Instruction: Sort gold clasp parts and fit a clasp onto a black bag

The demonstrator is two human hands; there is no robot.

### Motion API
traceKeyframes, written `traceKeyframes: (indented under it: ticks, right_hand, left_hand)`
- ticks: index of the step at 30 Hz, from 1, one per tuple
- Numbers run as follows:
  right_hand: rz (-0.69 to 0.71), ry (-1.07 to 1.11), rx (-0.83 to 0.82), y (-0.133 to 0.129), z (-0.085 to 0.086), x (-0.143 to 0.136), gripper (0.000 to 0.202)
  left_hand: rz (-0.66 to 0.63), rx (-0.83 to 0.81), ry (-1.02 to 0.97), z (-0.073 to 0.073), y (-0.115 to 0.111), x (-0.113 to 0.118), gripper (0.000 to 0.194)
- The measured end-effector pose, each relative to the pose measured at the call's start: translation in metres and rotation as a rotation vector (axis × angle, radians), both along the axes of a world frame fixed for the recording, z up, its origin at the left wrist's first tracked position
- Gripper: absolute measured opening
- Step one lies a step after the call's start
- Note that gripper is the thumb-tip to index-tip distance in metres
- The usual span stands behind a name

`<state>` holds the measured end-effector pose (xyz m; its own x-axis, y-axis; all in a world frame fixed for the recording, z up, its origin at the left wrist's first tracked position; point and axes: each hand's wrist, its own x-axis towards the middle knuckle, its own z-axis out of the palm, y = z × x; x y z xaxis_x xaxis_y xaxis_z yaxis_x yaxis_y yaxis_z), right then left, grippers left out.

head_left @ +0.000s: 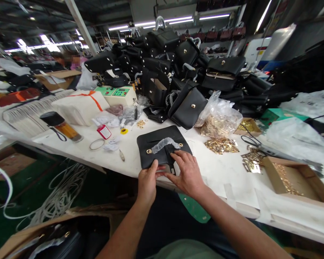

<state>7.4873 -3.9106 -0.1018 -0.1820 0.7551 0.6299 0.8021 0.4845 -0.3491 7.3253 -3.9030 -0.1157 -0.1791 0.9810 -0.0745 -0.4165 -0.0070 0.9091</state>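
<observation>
A black handbag (164, 144) lies on the white table in front of me, its handle wrapped in clear plastic (165, 144) with gold fittings at both ends. My left hand (148, 180) grips the bag's near edge, thumb on top and fingers partly hidden beneath. My right hand (187, 172) is at the near right part of the bag, beside a dark strap (172, 163). Its fingers are apart over the strap and edge, with the thumb reaching toward my left fingertips.
Black bags (189, 108) are piled behind. Gold hardware (221, 145) and a cardboard box (299, 180) stand right. At left are a bottle (61, 126), a red-labelled container (104, 131) and yellow tape (124, 131). An open carton (118, 217) sits below the table.
</observation>
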Motion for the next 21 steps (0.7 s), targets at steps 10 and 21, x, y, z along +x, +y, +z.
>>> traceKeyframes:
  ticks: [10, 21]
  right_hand:
    - [0.072, 0.007, -0.013, -0.005, -0.012, 0.006, 0.073]
    - [0.046, 0.246, -0.117, -0.013, -0.028, 0.055, 0.037]
  left_hand:
    - [-0.033, -0.068, -0.104, -0.001, 0.011, 0.006, 0.059]
    - [-0.090, -0.239, -0.205, -0.009, 0.018, 0.017, 0.038]
